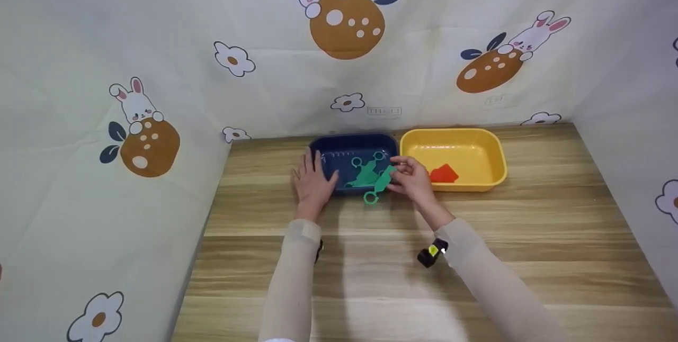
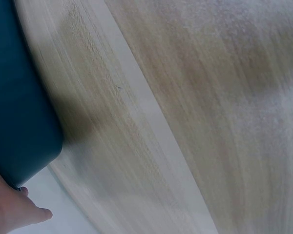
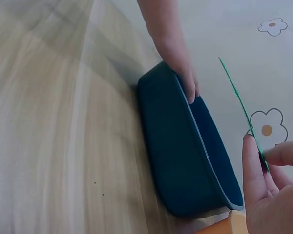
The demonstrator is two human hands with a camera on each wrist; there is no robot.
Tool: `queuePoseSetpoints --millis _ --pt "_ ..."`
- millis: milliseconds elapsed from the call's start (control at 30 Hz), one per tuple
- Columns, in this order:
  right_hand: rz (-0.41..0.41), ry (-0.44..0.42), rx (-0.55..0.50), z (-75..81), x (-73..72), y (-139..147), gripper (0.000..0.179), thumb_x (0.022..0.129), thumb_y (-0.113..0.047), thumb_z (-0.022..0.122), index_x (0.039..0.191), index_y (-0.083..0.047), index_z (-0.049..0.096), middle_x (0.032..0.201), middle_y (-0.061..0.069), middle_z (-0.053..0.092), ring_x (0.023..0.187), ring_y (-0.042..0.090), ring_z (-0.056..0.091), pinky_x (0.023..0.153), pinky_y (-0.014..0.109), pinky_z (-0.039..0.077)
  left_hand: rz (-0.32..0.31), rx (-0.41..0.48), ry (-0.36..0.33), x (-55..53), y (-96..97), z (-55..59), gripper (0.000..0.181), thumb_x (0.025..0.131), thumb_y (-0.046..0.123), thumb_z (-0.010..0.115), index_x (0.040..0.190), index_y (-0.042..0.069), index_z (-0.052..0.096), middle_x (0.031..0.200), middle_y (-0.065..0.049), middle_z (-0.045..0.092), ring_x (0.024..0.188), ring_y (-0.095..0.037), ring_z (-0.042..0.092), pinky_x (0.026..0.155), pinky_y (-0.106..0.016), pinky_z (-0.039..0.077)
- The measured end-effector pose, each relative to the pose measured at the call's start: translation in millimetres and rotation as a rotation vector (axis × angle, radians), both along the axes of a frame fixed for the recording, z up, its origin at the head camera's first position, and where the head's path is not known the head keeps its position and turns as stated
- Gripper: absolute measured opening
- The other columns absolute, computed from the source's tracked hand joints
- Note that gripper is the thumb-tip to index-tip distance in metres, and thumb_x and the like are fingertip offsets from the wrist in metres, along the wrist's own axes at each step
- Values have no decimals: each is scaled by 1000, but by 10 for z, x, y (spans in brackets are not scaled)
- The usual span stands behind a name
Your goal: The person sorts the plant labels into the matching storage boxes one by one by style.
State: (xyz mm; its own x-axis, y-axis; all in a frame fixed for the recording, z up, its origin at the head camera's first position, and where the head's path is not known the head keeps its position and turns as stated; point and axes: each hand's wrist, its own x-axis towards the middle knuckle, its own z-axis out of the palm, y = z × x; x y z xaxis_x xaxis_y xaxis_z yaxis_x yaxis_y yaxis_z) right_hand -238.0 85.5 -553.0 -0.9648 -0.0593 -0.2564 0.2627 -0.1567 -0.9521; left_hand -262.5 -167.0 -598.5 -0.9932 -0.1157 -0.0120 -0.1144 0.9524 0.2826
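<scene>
My left hand point(image 1: 312, 184) rests over the left end of a dark blue bin point(image 1: 354, 144), fingers spread and straight at its rim. Over the bin's right front corner, my right hand point(image 1: 416, 182) pinches a thin, flat green piece with a ring at its end point(image 1: 383, 179) between thumb and fingers. Seen edge-on in the right wrist view, the held green piece point(image 3: 238, 97) is a narrow line. Several similar green ringed pieces point(image 1: 364, 174) lie inside the blue bin, overlapping one another. The left wrist view catches only part of the left hand point(image 2: 12, 207) at the bin's corner.
A yellow bin point(image 1: 479, 158) stands right beside the blue one, with a flat red piece point(image 1: 445, 173) inside. Both sit at the back of a wood-grain table point(image 1: 254, 257). Behind and beside it hangs a white cloth point(image 1: 424, 82) printed with rabbits and flowers.
</scene>
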Motion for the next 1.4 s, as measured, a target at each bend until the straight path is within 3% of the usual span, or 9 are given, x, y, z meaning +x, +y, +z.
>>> queuePoseSetpoints --millis 167,367,500,900,1167,1400 --pt "-49 -11 24 17 -112 -70 39 92 7 55 131 6 58 97 4 50 76 9 60 68 24 61 7 -13 -6 2 2 10 81 98 58 47 160 15 21 169 -10 8 156 -32 11 123 -61 15" --pt "-139 19 26 -15 -239 -110 30 89 10 58 119 9 61 93 8 55 75 11 59 74 28 62 6 -21 -28 -1 12 14 81 98 58 46 161 16 18 170 -9 5 157 -31 8 124 -60 13" --pt "-139 49 98 -69 -295 -114 26 89 10 59 116 10 59 96 15 59 76 12 61 80 34 61 4 -36 -35 -4 12 11 81 98 59 45 161 16 17 170 -8 3 157 -31 9 123 -60 13" --pt "116 195 646 -122 -349 -143 24 89 3 61 110 3 71 106 20 70 89 24 65 80 34 59 4 -57 -17 -19 9 -11 81 98 60 44 161 16 18 170 -9 6 156 -32 12 123 -60 15" --pt "221 252 797 -78 -328 -208 25 91 1 62 114 2 71 118 19 70 102 29 63 94 44 55 0 -14 -29 -12 9 -1 81 98 59 45 161 16 16 170 -9 5 157 -31 9 124 -60 14" --pt "275 392 957 -99 -290 -252 24 89 0 63 111 4 71 114 20 71 104 34 65 96 46 54 7 36 -26 -24 -3 -1 82 98 56 48 161 15 17 170 -9 5 156 -32 9 124 -60 11"
